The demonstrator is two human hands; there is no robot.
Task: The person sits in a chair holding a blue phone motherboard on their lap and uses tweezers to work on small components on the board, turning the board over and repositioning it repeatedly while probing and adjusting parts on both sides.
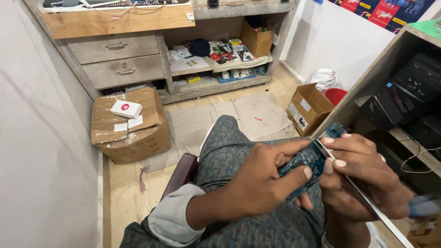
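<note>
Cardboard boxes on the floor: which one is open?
The small cardboard box on the right, beside the white bag, stands with flaps up. The big box on the left is taped shut with a white packet on top.

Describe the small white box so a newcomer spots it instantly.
Start at the grey drawers against the far wall, then drop to the big taped cardboard carton on the floor below them. The small white box lies on top of that carton; its red mark sets it apart from the flat white labels beside it.
</note>
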